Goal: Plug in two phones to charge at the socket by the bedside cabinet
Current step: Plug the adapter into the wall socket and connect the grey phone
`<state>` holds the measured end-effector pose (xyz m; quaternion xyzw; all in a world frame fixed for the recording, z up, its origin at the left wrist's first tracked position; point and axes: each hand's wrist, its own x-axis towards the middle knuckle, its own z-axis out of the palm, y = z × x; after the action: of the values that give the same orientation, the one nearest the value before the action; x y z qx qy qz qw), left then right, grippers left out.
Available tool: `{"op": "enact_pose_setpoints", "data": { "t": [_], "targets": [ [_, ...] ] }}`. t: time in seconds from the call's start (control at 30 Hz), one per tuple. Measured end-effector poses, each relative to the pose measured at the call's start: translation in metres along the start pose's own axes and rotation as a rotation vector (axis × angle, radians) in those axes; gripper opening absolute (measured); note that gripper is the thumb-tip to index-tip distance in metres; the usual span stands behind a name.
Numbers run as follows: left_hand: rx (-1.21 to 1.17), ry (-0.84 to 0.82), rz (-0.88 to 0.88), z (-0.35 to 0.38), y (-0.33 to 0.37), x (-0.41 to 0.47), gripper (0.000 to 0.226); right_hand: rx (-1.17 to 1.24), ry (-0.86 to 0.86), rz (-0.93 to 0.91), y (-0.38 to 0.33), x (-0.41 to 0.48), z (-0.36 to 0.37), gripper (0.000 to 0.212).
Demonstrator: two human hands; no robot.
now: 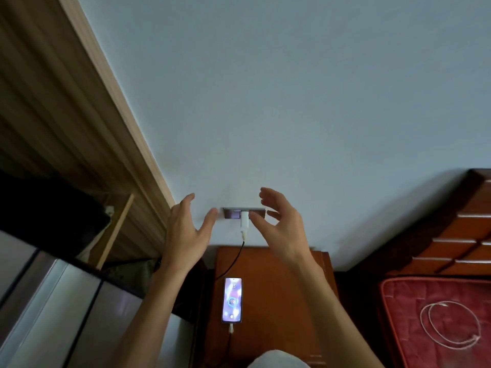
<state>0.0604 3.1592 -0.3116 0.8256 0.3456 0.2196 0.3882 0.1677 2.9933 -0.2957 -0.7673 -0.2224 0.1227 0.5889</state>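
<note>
The pale blue-grey wall (292, 102) fills most of my view, with ribbed wooden panelling (66, 115) running along its left edge. Down to my right sits the bed: a carved wooden headboard (451, 229) and a red quilted mattress (435, 322), on which a white cable (451, 326) lies coiled in loose loops. Straight below me is the reddish-brown bedside cabinet (281, 301), pushed against the wall.

My left hand (186, 232) and my right hand (281, 227) are both raised in front of the wall, fingers spread and loose, holding nothing; they flank the socket without touching it.

One phone (232, 300) lies flat on the cabinet's left side, face up, its screen lit in purple and white with a round charge mark in the middle. A dark cable (233, 257) is plugged into its near end and runs up to a white charger (244, 220), seated in the metal-faced socket (231, 214) just above the cabinet.
</note>
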Motion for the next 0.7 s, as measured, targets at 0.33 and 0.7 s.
{"op": "enact_pose_setpoints", "data": {
  "t": [0.33,0.7],
  "targets": [
    [0.145,0.222,0.126,-0.056,0.063,-0.006,0.062,-0.158,-0.04,-0.299,-0.054,0.015,-0.041,0.057],
    [0.164,0.461,0.07,-0.055,0.131,-0.093,0.062,-0.15,-0.183,-0.624,-0.082,0.012,-0.11,0.052]
  ]
}}
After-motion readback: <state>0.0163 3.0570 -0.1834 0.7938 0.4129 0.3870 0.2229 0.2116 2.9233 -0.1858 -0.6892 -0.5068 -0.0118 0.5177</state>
